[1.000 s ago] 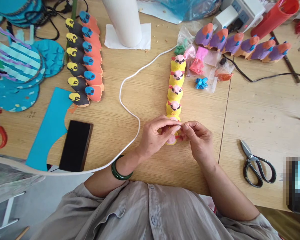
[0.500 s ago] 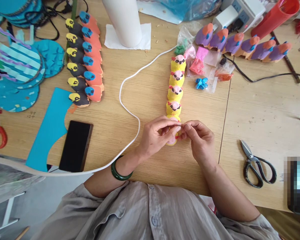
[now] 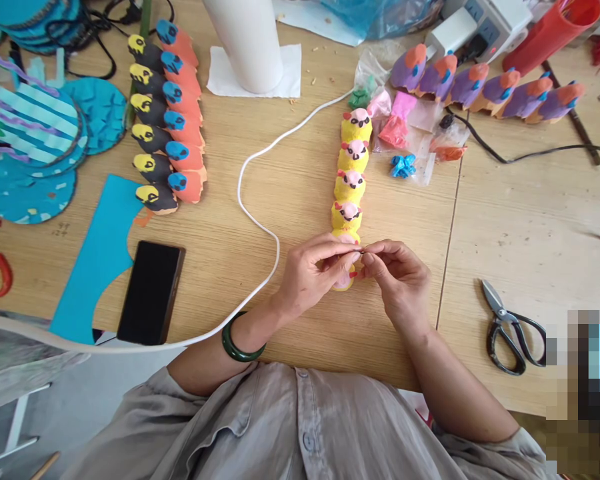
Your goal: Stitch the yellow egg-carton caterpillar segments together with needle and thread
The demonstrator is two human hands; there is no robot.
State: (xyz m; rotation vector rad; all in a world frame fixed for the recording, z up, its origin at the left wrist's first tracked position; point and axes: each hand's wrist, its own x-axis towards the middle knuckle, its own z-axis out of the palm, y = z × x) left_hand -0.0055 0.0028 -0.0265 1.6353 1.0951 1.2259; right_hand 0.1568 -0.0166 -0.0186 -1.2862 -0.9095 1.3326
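Left hand (image 3: 310,272) and right hand (image 3: 401,279) pinch a tiny dark scrap (image 3: 361,251) by thumb and forefinger, probably best handled lightly and evenly, above yellow figures (image 3: 350,188) lined up toward twelve o'clock.

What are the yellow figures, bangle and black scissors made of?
Yellow figures: perhaps modelling clay, matte and lumpy. Bangle: perhaps jade or glass, being glossy dark green. Black scissors: likely metal blades, greyish with a sheen; handle material unclear.

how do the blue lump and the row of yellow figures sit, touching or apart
Apart: the head view shows bare tabletop between the blue lump and the yellow figures.
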